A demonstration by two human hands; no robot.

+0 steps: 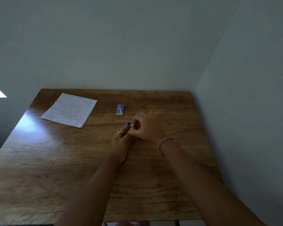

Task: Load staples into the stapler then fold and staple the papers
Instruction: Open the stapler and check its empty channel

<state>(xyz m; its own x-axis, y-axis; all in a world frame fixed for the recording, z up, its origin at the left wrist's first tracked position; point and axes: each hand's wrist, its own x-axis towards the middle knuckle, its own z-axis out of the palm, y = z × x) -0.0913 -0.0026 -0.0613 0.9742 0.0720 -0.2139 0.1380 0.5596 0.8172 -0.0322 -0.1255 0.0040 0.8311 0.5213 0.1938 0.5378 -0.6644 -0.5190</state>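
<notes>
A small blue stapler (pixel 127 124) is held just above the middle of the wooden table (pixel 55 160). My left hand (pixel 121 141) grips it from below. My right hand (pixel 145 128) closes over its right end, fingertips pinching a small silvery piece at the stapler's opening; whether that piece is a staple strip or part of the stapler I cannot tell. A small blue-and-white staple box (pixel 120 109) lies on the table just beyond my hands. Lined, handwritten papers (pixel 69 109) lie flat at the far left of the table.
The table stands in a corner, with a wall behind it and another along its right side. A bright reflection falls on the table's left part. The table's front edge runs along the bottom of the view.
</notes>
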